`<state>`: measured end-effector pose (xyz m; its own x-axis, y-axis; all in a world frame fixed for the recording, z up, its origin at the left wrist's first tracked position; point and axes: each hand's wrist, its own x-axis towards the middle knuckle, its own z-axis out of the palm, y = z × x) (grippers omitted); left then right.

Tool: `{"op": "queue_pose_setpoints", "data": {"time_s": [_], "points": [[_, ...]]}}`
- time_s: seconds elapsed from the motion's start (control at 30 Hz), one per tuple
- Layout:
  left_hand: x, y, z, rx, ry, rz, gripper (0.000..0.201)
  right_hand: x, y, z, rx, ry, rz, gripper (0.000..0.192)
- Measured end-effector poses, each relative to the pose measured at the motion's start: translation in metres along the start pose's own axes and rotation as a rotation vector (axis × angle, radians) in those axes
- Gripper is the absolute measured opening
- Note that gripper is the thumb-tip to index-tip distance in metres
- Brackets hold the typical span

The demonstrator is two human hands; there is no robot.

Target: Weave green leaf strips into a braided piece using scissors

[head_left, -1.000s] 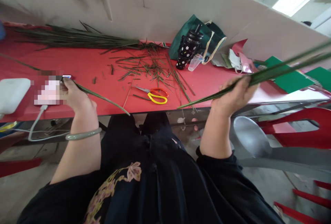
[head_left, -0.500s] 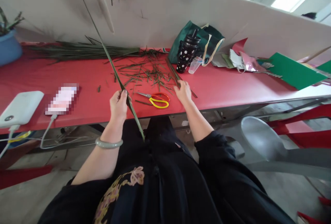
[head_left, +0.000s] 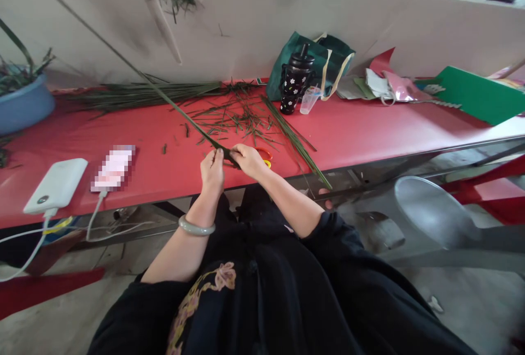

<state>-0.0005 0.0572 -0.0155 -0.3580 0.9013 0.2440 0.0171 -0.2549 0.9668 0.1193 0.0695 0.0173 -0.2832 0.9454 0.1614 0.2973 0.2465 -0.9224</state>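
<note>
A long green leaf strip point(head_left: 176, 106) slants from the upper left down to the front edge of the red table. My left hand point(head_left: 213, 170), with a pale bangle on its wrist, is closed on the strip near its lower end. My right hand point(head_left: 248, 161) pinches the same strip just beside the left, the fingers almost touching. Scissors point(head_left: 266, 155) with red and yellow handles lie mostly hidden behind my right hand. To the right of my hands, a bundle of leaf strips point(head_left: 294, 139) lies with its tips over the table edge.
Cut leaf scraps point(head_left: 246, 117) litter the red table point(head_left: 353, 131). A leaf pile point(head_left: 151, 95) lies along the wall. Behind stand a black tumbler point(head_left: 296, 82), a plastic cup point(head_left: 310, 100) and a green bag point(head_left: 283, 68). A power bank point(head_left: 57, 184) and a phone point(head_left: 114, 168) are at left.
My right hand has left the strip bundle on the table and moved left onto the strip in my left hand. The strip now slants lower, and the bundle's tips stick out past the edge.
</note>
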Motion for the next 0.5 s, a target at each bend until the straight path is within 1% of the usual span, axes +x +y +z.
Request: {"op": "queue_pose_setpoints", "data": {"time_s": [0.07, 0.13, 0.17, 0.23, 0.33, 0.37, 0.43, 0.5], "points": [[0.001, -0.004, -0.002, 0.055, -0.050, 0.027, 0.025, 0.000, 0.003, 0.000, 0.022, 0.045, 0.052, 0.014], [0.001, -0.003, -0.004, 0.050, -0.118, 0.020, 0.023, -0.002, 0.003, 0.001, 0.125, 0.055, 0.105, 0.016], [0.001, 0.000, -0.005, 0.011, -0.157, -0.007, 0.022, -0.003, 0.003, 0.002, 0.204, 0.038, 0.134, 0.017], [-0.001, 0.007, -0.009, -0.131, -0.259, -0.095, 0.025, -0.007, 0.003, 0.002, 0.397, -0.036, 0.197, 0.016], [-0.003, 0.020, -0.015, -0.328, -0.427, -0.221, 0.033, -0.016, 0.004, 0.000, 0.646, -0.197, 0.294, 0.014], [-0.004, 0.024, -0.018, -0.358, -0.459, -0.242, 0.034, -0.019, 0.006, -0.001, 0.697, -0.250, 0.323, 0.014], [-0.004, 0.027, -0.022, -0.374, -0.486, -0.258, 0.033, -0.027, 0.009, -0.002, 0.754, -0.342, 0.380, 0.012], [-0.004, 0.026, -0.025, -0.352, -0.483, -0.264, 0.032, -0.034, 0.013, -0.002, 0.784, -0.383, 0.413, 0.011]]}}
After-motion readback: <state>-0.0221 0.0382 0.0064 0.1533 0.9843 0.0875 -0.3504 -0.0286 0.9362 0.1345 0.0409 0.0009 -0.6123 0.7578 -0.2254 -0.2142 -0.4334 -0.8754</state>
